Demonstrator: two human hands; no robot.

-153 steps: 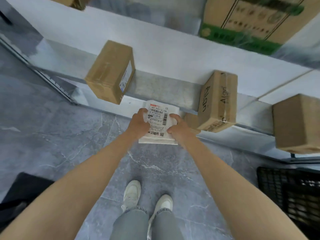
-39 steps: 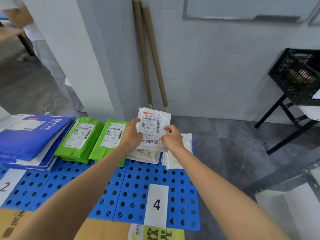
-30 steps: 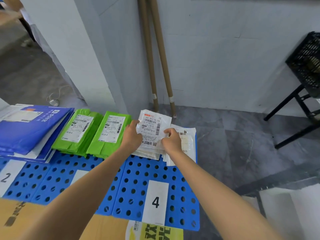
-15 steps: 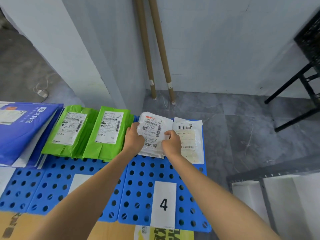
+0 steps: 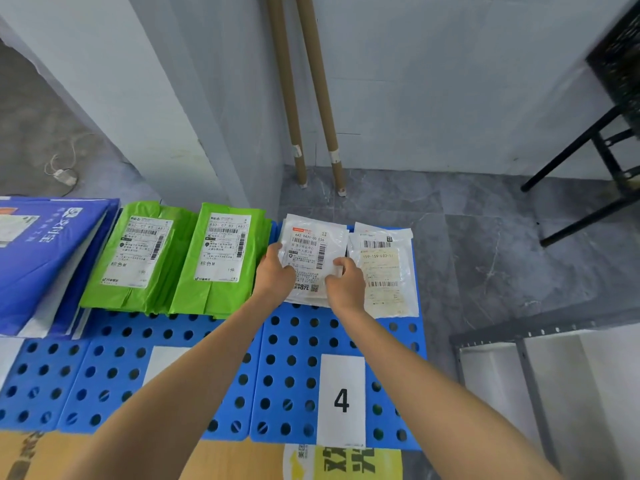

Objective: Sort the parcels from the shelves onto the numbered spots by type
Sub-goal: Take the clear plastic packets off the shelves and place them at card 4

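Pale grey painted walls [image 5: 450,81] meet a grey marbled tile floor [image 5: 485,244]. Two brown cardboard tubes [image 5: 323,98] lean against the wall. A black metal stand [image 5: 571,148] stands at right, a grey metal shelf frame [image 5: 502,336] nearer.

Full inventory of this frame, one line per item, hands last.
white parcel: one, white, atop white pile, spot 4
second white parcel: one, white, flat, right of it
green parcels: two stacks, green, left of white pile
blue envelopes: stack, blue, far left
perforated boards: several, blue, under parcels
number label: one, white, reads 4
cardboard tubes: two, brown, leaning on wall
black stand: one, black, right edge
left hand: grips white parcel
right hand: grips white parcel
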